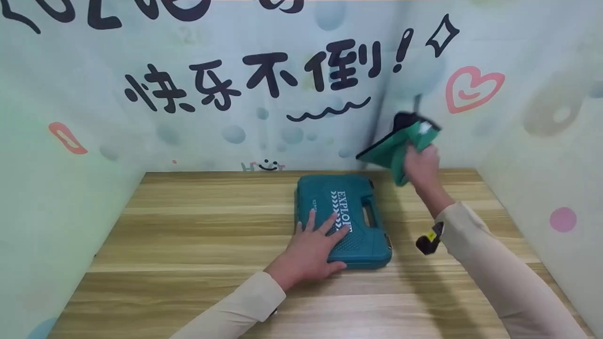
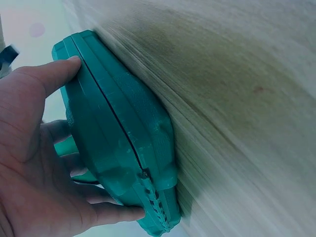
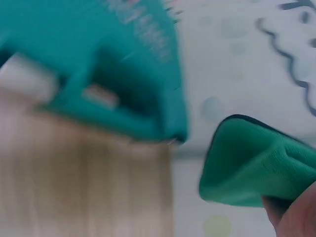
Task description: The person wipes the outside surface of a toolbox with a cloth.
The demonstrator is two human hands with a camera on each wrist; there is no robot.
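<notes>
A teal hard plastic case (image 1: 362, 247) with white lettering lies flat on the wooden table. My left hand (image 1: 308, 249) rests on its lid with fingers spread, near the left front corner. Along the case's side, the left wrist view shows the seam and hinge, with the thumb (image 2: 61, 74) touching the edge. Above the back of the table, to the right of the case, my right hand (image 1: 423, 165) grips a bunched green cloth (image 1: 395, 150) with a dark border. A dark, blurred part shows at the cloth's top. In the right wrist view the cloth (image 3: 252, 163) hangs folded from the fingers.
The wooden table (image 1: 198, 226) runs back to a printed backdrop (image 1: 212, 141) with black characters. Light curtain-like walls stand at both sides. A small black and yellow device (image 1: 428, 240) sits at the right wrist. The case's handle (image 1: 372, 212) faces right.
</notes>
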